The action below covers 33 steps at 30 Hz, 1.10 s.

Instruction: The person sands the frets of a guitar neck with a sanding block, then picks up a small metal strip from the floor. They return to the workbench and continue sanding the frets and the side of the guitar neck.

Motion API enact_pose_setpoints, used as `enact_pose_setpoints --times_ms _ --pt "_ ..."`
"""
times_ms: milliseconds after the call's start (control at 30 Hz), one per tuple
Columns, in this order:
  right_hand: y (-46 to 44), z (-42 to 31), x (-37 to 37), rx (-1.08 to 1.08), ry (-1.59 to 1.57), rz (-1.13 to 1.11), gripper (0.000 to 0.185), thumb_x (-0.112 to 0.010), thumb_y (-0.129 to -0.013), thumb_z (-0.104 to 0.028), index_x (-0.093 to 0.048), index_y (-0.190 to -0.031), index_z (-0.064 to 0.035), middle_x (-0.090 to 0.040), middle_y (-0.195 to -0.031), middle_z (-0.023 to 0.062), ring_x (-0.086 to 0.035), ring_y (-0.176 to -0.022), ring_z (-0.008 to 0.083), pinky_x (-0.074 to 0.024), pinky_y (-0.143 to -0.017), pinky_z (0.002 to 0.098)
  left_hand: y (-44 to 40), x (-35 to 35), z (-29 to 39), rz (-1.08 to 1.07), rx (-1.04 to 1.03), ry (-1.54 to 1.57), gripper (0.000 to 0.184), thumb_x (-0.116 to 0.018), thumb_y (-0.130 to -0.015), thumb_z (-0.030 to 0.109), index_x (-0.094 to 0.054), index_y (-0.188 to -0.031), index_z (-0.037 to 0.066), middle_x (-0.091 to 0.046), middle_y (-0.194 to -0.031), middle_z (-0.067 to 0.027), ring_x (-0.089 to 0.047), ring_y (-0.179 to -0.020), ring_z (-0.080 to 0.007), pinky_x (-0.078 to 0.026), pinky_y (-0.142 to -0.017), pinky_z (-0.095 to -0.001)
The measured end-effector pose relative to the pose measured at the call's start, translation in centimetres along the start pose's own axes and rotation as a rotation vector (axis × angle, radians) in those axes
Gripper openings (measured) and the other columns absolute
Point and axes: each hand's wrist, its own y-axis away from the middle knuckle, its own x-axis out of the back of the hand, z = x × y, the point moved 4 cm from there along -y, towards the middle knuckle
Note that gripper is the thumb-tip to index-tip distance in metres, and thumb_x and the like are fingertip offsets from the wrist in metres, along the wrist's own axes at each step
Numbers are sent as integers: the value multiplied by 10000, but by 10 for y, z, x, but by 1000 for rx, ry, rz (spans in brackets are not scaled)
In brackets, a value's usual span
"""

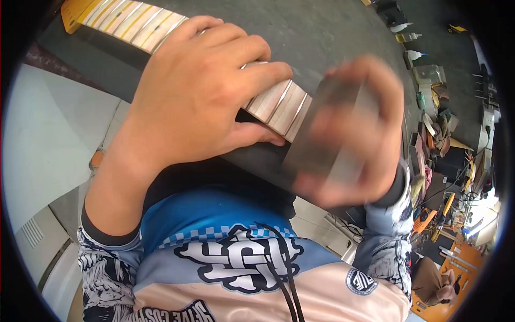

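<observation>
So the biggest thing here is the dark grey bench (348,32), which takes up most of the far side. Then there's the shirt (322,273) on the near side, blue, grey and pale peach with a big black-and-white logo.

The left hand (198,91) is next, back up, clamped across the neck (273,107). Its fingers are close together and curled over the top and far edge, and the thumb (263,134) is tucked along the near edge, so the neck sits right between them. The right hand (383,129) is pretty blurry, but its fingers are bent around a block (308,145), closed only as far as the block lets them.

The neck itself runs on a slant from far left to nearer right, pale wood with metal frets and a yellow-orange end at the far left. A few frets show between the two hands, then the block covers the rest. Can't tell how firmly the block is pressing.

Smallest stuff: a few little bottles (409,37) at the far right, beside the bench.
</observation>
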Motion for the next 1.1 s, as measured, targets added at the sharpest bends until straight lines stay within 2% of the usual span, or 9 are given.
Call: enact_pose_setpoints --times_ms 167,233,433,500,633,767,933,1033,1100 --pt "-1 20 8 -102 51 83 589 -905 -664 -360 -692 -1173 -155 -461 -1376 261 -594 -1139 394 -552 -929 506 -8 3 6 -19 -42 -49 684 -881 -540 464 -740 -1117 125 -671 -997 -47 -651 -957 -282 -478 -945 -462" --pt "-1 9 2 -17 16 52 552 -914 -651 -366 -712 -1135 -194 -476 -1348 244 -594 -1138 394 -552 -928 502 -14 4 6 -18 -50 -79 687 -883 -532 457 -739 -1117 125 -675 -1000 -48 -653 -956 -283 -479 -941 -460" --pt "-5 17 5 16 88 52 593 -896 -655 -369 -690 -1149 -114 -505 -1305 230 -592 -1114 380 -538 -900 460 -14 1 7 -49 -99 -103 675 -881 -512 395 -739 -1112 121 -680 -1013 -56 -649 -956 -294 -480 -934 -450" --pt "-5 -14 -5 180 38 26 618 -887 -666 -366 -675 -1168 -73 -522 -1284 231 -594 -1105 378 -533 -897 451 -14 2 5 -91 -113 -151 669 -875 -513 387 -737 -1109 117 -681 -1017 -58 -646 -949 -299 -481 -929 -448" --pt "-8 14 10 89 204 10 673 -883 -684 -425 -654 -1202 -62 -528 -1270 232 -592 -1115 367 -530 -877 442 -14 1 9 -43 -74 -97 564 -848 -597 340 -732 -1095 102 -682 -1023 -59 -641 -931 -313 -481 -909 -439" --pt "-5 -26 -6 255 46 -36 621 -851 -716 -428 -659 -1186 -71 -552 -1245 230 -584 -1099 384 -515 -864 431 -13 -2 8 -35 -101 -174 620 -860 -622 443 -738 -1131 111 -686 -1034 -66 -641 -936 -318 -475 -916 -442" --pt "-4 14 4 5 97 144 603 -862 -645 -510 -736 -1098 -131 -573 -1217 215 -594 -1091 403 -517 -893 465 -5 -2 5 -25 -80 -87 596 -846 -662 429 -734 -1139 89 -687 -1045 -79 -647 -961 -327 -475 -923 -453" --pt "-2 -26 -7 172 36 57 594 -868 -654 -478 -716 -1101 -117 -581 -1211 199 -608 -1050 395 -522 -867 461 -5 -3 4 -28 -69 -97 635 -852 -640 457 -731 -1138 82 -686 -1051 -85 -647 -969 -329 -472 -927 -456" --pt "-2 -26 -2 149 116 49 588 -876 -665 -446 -699 -1109 -104 -590 -1204 183 -617 -1022 388 -527 -841 459 -5 -3 3 -40 -71 -109 630 -838 -653 464 -728 -1136 75 -688 -1059 -92 -647 -979 -334 -472 -931 -459"
